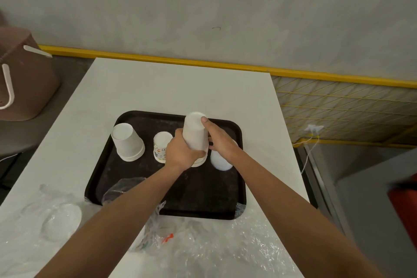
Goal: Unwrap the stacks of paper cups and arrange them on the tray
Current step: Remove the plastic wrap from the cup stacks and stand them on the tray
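Note:
A black tray [203,189] lies on the white table [158,88]. Upside down on the tray's middle stands a tall stack of white paper cups [195,133]. My left hand [181,150] grips its lower part from the left, and my right hand [220,140] holds it from the right with the thumb up near the top. A short white stack [127,142] stands inverted at the tray's left. Beside it is a printed cup stack [161,145], partly hidden by my left hand. Another white cup [220,161] sits under my right wrist.
Crumpled clear plastic wrappers [203,239] cover the table's near edge, with more wrap [56,214] at the left and some lapping over the tray's front corner. A brown basket [20,83] stands off the table at the far left. The table's right edge drops to the floor.

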Demonstrator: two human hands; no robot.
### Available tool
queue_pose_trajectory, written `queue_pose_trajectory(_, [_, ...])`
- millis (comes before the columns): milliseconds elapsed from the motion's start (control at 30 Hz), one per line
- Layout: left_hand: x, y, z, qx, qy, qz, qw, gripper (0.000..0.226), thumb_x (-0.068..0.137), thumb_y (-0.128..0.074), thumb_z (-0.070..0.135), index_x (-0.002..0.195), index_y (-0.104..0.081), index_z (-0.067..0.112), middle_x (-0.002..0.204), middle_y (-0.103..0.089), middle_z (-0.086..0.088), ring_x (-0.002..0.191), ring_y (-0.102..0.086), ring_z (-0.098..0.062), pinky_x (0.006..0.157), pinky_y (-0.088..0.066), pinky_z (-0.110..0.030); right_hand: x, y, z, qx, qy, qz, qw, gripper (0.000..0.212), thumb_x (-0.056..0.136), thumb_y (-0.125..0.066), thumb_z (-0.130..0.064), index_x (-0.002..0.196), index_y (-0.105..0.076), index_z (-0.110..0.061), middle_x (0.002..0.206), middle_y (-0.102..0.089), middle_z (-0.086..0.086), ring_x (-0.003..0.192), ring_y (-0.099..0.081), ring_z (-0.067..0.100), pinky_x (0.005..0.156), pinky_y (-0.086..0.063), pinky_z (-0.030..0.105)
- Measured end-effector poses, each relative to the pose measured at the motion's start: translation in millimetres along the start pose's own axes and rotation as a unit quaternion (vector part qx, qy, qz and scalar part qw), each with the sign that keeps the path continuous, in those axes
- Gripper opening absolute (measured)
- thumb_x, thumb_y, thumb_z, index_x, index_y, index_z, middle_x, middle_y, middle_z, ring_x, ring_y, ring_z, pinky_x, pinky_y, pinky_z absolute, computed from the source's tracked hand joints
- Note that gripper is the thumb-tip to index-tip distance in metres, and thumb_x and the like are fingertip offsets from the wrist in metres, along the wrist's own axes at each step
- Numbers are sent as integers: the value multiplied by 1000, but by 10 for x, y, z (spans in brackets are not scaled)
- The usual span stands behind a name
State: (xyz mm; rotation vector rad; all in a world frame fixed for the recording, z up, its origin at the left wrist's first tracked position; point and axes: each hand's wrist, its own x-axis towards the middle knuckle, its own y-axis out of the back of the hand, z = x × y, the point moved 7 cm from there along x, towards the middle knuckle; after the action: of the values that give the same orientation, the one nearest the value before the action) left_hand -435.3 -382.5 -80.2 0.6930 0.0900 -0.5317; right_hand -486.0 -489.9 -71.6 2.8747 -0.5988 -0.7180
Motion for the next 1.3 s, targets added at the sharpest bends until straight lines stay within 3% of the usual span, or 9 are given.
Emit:
queue_pose_trajectory(233, [5,-13,-18,22,1,-2,1000,78,68,-85,23,131,-41,6,124,-59,-10,113,-57,-27,89,-48,-36,38,20,-2,-55,21,26,998,44,92,-47,-47,121,-56,-15,120,-58,2,112,-53,21,102,-44,46])
queue_pose_trajectory(600, [-6,16,-10,38,9,-10,999,78,68,-85,25,130,-42,4,124,-59,-12,112,-57,-29,84,-46,-32,1,55,-97,-60,35,33,997,41,92,-53,-40,121,-57,-11,120,-60,4,113,-55,22,102,-44,45])
queue_pose_trajectory(833, [-107,312,40,9,8,4,1000,88,66,-86,26,139,-39,9,125,-59,-10,113,-57,-24,90,-44,-30,-219,166,-299,-16,105,141,984,34,93,-54,-29,121,-55,-11,122,-57,2,109,-53,13,90,-40,24])
queue_pose_trajectory(1033, [-380,683,107,-14,-28,56,998,68,70,-82,32,128,-52,14,100,-66,-1,87,-56,-10,75,-40,-21,-540,108,-455,-62,154,212,963,23,89,-60,-28,108,-58,-18,109,-54,-3,99,-54,10,78,-41,17])
queue_pose_trajectory(1133, [-561,863,109,-28,-45,71,996,53,72,-80,29,118,-58,15,96,-65,2,78,-59,-10,62,-41,-15,-711,4,-470,-56,162,221,960,15,88,-60,-27,102,-57,-22,109,-55,-2,97,-54,9,82,-42,19])
queue_pose_trajectory(1300, [-881,1088,45,-44,-82,80,992,39,75,-77,24,111,-63,16,96,-67,0,89,-63,-14,77,-45,-22,-995,-272,-392,-62,164,218,960,17,86,-63,-25,101,-60,-18,110,-57,2,95,-55,11,89,-45,26])
